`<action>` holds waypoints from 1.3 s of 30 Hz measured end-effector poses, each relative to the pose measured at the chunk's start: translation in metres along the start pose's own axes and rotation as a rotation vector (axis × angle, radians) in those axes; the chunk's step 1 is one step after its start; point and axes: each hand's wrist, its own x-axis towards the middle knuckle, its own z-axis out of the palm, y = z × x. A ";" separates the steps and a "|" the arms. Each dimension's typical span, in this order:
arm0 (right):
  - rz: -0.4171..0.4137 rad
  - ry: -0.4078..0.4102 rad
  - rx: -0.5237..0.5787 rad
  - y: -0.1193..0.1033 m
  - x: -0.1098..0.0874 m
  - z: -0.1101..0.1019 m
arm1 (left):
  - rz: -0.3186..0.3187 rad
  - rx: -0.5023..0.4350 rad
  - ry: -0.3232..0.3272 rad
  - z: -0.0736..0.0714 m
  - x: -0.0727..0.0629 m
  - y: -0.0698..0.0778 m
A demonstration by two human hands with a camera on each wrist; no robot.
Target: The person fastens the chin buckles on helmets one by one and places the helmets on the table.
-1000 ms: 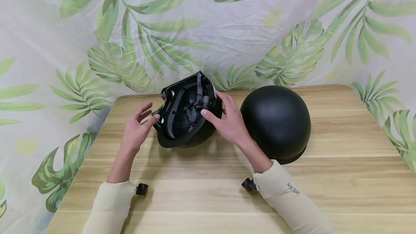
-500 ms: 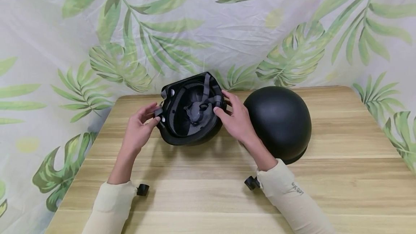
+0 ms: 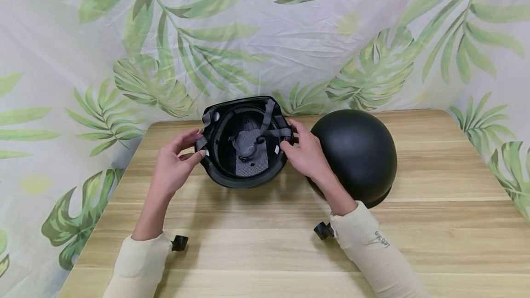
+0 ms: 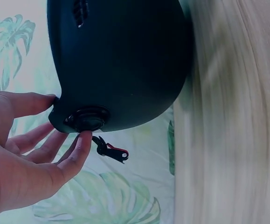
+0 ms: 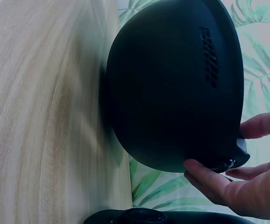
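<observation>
Helmet (image 3: pixel 248 148) lies open side up near the far edge of the table (image 3: pixel 256 247), rim pinched at opposite ends by left hand (image 3: pixel 175 162) and right hand (image 3: pixel 305 153), second helmet (image 3: pixel 356 153), dome up, crowding the right forearm, leaf-print cloth (image 3: pixel 290 54) behind.

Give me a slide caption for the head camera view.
Left hand and right hand holding an upturned helmet at its sides, a second helmet sitting dome-up beside it on the table.
</observation>
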 end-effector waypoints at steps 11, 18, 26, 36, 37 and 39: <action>0.011 -0.019 -0.012 0.000 -0.002 -0.004 | -0.134 0.039 -0.002 -0.004 -0.001 -0.002; 0.023 -0.030 -0.046 -0.002 -0.003 -0.006 | -0.133 -0.030 -0.096 -0.007 0.002 -0.015; 0.023 -0.056 -0.082 -0.005 -0.007 -0.017 | -0.036 -0.038 -0.012 -0.005 0.002 -0.009; 0.031 -0.086 -0.108 -0.009 -0.007 -0.022 | -0.050 -0.025 -0.044 -0.006 0.004 -0.010; 0.026 -0.084 -0.119 -0.009 -0.008 -0.022 | -0.059 -0.022 -0.048 -0.007 0.004 -0.011; 0.008 -0.084 -0.143 -0.010 -0.008 -0.022 | -0.074 -0.019 -0.058 -0.008 0.004 -0.013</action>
